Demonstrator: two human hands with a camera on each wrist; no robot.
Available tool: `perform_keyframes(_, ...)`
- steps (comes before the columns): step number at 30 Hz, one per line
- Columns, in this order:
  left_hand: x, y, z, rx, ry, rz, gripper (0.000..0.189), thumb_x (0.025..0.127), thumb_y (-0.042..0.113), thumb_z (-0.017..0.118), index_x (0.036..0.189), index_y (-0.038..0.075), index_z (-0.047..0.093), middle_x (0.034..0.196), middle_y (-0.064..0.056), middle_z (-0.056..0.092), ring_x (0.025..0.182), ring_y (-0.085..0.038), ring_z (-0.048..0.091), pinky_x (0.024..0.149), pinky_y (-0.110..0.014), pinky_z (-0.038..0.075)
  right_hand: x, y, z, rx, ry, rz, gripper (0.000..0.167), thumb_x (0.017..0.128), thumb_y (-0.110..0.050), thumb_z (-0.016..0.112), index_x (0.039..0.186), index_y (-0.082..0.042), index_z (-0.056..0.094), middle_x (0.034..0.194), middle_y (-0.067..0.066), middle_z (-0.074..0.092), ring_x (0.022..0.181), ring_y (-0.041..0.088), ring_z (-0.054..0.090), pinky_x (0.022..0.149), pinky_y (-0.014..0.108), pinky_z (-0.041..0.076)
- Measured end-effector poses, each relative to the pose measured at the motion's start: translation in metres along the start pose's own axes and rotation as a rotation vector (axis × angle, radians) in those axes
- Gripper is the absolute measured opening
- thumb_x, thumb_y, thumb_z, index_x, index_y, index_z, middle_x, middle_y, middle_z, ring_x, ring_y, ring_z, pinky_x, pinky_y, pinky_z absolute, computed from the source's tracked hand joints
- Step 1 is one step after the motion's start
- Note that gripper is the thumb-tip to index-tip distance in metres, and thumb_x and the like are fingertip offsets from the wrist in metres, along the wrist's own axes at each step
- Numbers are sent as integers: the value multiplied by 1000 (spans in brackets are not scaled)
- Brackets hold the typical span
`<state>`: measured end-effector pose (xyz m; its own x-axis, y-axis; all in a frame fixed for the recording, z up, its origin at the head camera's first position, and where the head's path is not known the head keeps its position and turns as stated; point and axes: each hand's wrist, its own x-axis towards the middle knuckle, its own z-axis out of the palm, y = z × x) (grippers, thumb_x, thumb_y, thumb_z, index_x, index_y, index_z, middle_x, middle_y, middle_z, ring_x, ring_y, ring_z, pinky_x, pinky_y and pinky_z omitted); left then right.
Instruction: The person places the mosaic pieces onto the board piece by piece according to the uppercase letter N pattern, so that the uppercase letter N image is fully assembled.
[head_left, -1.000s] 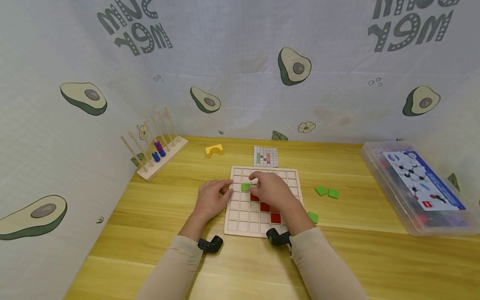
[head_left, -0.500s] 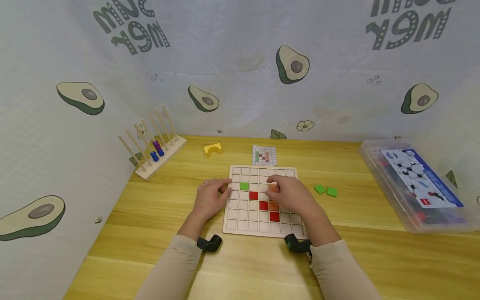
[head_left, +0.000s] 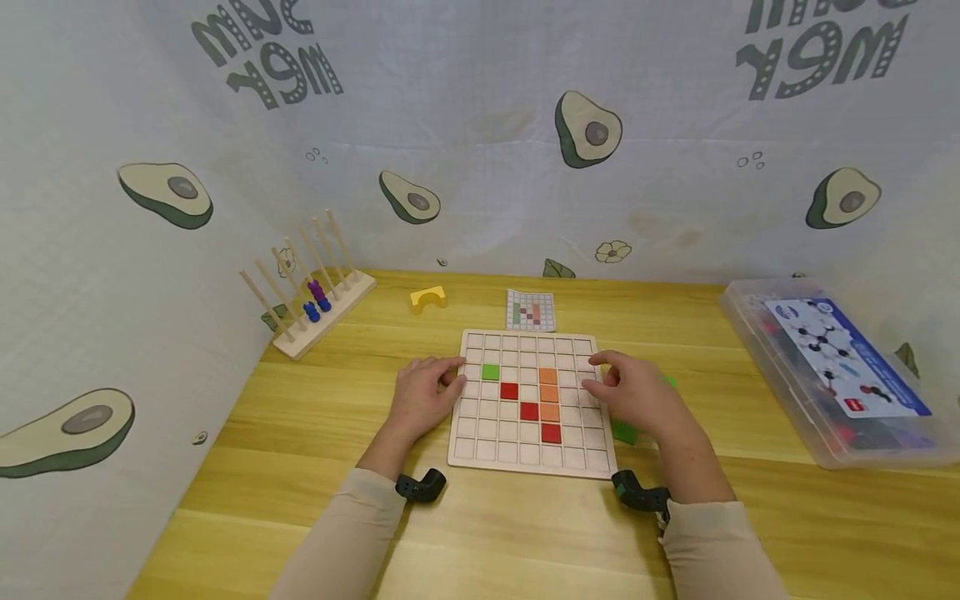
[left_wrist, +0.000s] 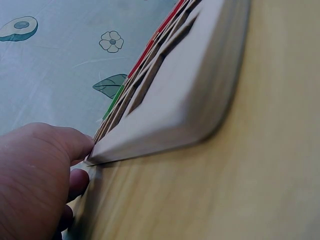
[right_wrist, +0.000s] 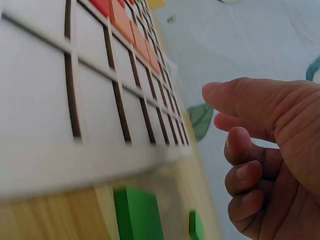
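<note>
My left hand [head_left: 426, 397] rests at the left edge of a wooden grid board [head_left: 467, 454]. In the left wrist view the thumb [left_wrist: 75, 144] touches the board's side. My right hand [head_left: 637, 396] hovers by the board's right edge, thumb and forefinger apart, nothing between them. On the grid lie one green tile [head_left: 491, 372], a diagonal of red tiles [head_left: 529, 412] and a column of orange tiles [head_left: 549, 393]. Loose green tiles [head_left: 624, 432] lie right of the board, partly hidden behind the right hand.
A small pattern card [head_left: 531, 312] lies behind the board, with a yellow arch block [head_left: 428, 298] to its left. At the back left stands a peg rack [head_left: 324, 319] with blue and purple beads. A clear plastic case [head_left: 832, 375] lies at the right.
My right hand has moved rightwards from beside the green tile, across the board to its right edge, uncovering the orange tiles. The left hand has stayed in place.
</note>
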<state>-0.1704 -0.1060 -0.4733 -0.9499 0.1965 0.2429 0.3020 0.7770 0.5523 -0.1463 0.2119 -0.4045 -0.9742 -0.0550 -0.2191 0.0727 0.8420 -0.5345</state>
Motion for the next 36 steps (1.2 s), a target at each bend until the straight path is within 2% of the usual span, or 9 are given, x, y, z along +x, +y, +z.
perform_keyframes(4,0,0,1,-3,4,-1,30,97,28,68,125,18,74,83,4,67,83,-18,54,83,-38,40,-1,18,-10,-3,29,43,51,99,-38,65,141,-11,56,91,8,55,74,21,52,63,32,40)
perform_keyframes(10,0,1,0,-13,-2,-10,31,97,28,68,125,18,74,83,4,68,85,-18,55,82,-38,39,-2,44,-19,-16,89,17,50,98,-33,66,137,-2,57,89,9,56,73,21,49,64,32,38)
perform_keyframes(15,-1,2,0,-18,0,-12,30,97,28,69,125,18,74,83,4,67,85,-18,56,83,-38,39,-3,57,-22,-2,90,80,57,96,-37,69,138,-1,56,92,11,56,78,23,50,67,32,38)
perform_keyframes(22,0,1,0,-22,3,-9,31,97,27,69,125,17,74,82,5,66,84,-18,55,83,-38,38,-2,70,-22,8,83,143,65,95,-42,70,141,-1,52,93,11,54,80,24,50,66,33,37)
perform_keyframes(30,-1,1,0,-21,3,-5,30,97,27,68,125,17,74,82,5,66,85,-19,55,83,-38,38,-2,77,-22,18,73,157,59,93,-39,71,135,0,56,91,12,53,78,24,50,64,33,37)
perform_keyframes(36,-1,2,0,-13,7,-6,30,97,28,67,125,18,74,80,6,64,83,-17,53,79,-35,35,-1,79,-20,10,82,149,58,93,-39,71,133,0,57,92,13,55,78,25,51,64,32,37)
